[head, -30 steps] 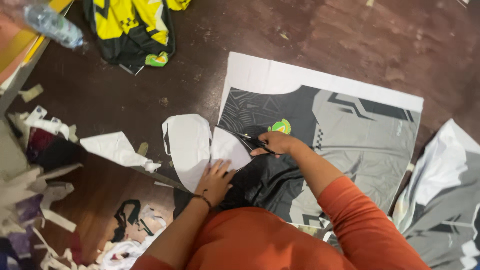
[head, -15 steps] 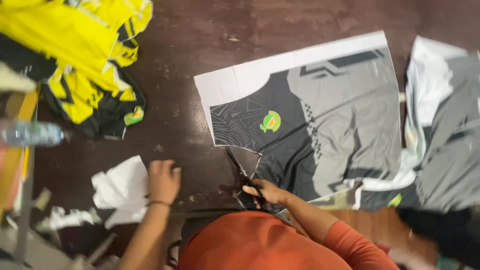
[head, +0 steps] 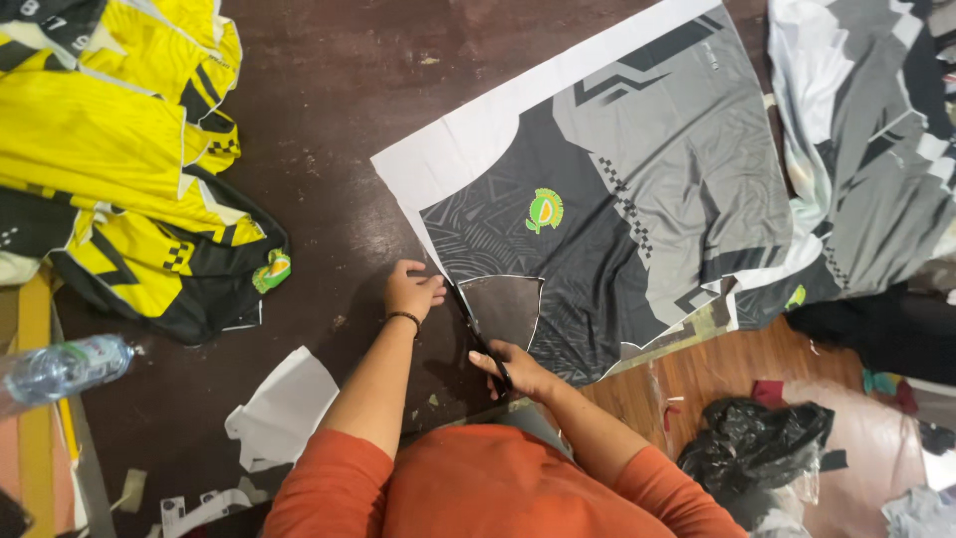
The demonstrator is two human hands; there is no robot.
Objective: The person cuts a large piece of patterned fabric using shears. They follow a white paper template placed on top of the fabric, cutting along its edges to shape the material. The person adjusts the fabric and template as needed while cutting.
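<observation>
Head view shows a person in an orange top leaning over a dark brown table (head: pixel 329 120), cutting a printed fabric panel (head: pixel 637 199) that lies flat across the middle and right of the table, its lower edge reaching the near edge. The right hand (head: pixel 513 371) is clenched around the handles of a pair of scissors (head: pixel 476 329), blades pointing away from the body along the left side of a neck-shaped cutout, where the bare table shows through the grey and black print. The left hand (head: pixel 410 292) presses its curled fingers down on the white margin at the panel's near left corner, just beside the blades; it grasps nothing and seems to serve to keep the cloth taut and still so the cut follows the printed line. A small green and yellow badge (head: pixel 545 209) sits on the panel above the cutout. A heap of yellow and black garments (head: pixel 119 179) is piled at the far left corner, well apart from the cutting, and more grey and white pieces (head: pixel 866 149) lie at the right edge. White paper scraps (head: pixel 284 408) rest near the left elbow, a plastic bottle (head: pixel 60 369) lies at the left edge, and a black bag (head: pixel 757 443) sits on the floor below the near edge.
</observation>
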